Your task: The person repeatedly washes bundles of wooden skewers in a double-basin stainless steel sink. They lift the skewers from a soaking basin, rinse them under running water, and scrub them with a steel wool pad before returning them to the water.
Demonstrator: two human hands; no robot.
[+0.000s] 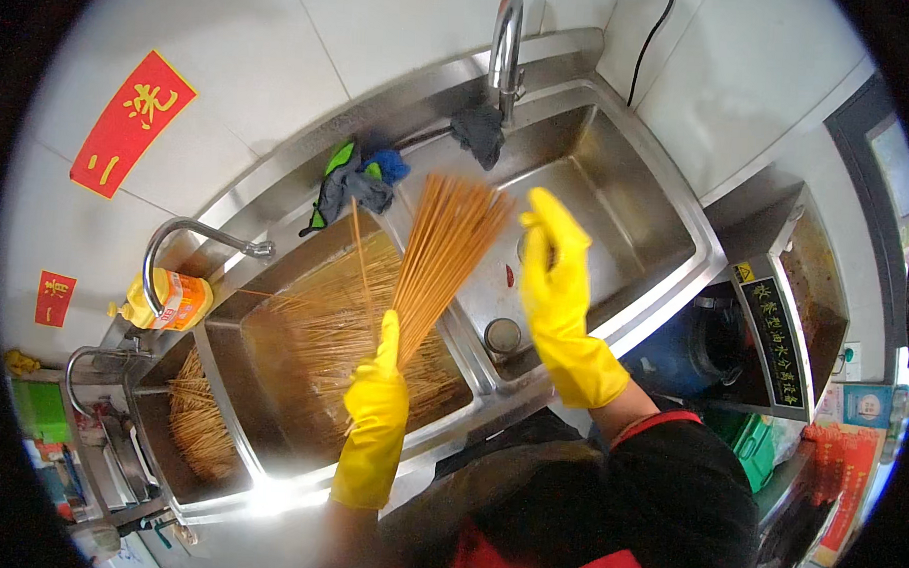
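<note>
My left hand point(377, 405), in a yellow rubber glove, is closed round the lower end of a fanned bundle of thin wooden skewers point(446, 254). One skewer point(363, 269) stands apart on the bundle's left. My right hand point(556, 276), gloved alike, is raised just right of the bundle with fingers loosely bent; it touches no skewers, and whether anything small lies in its fingers is unclear. Many more skewers point(332, 340) lie in murky water in the middle basin of the steel sink point(246, 446). Another heap of skewers point(202, 425) fills part of the left basin.
Grey cloths point(353, 183) and a dark cloth point(478, 135) hang by the sink's back ledge. Curved taps point(505, 45) rise behind. A yellow detergent bottle point(170, 300) stands at the back left. A round drain fitting point(503, 336) and a small red piece point(509, 275) lie in the right basin.
</note>
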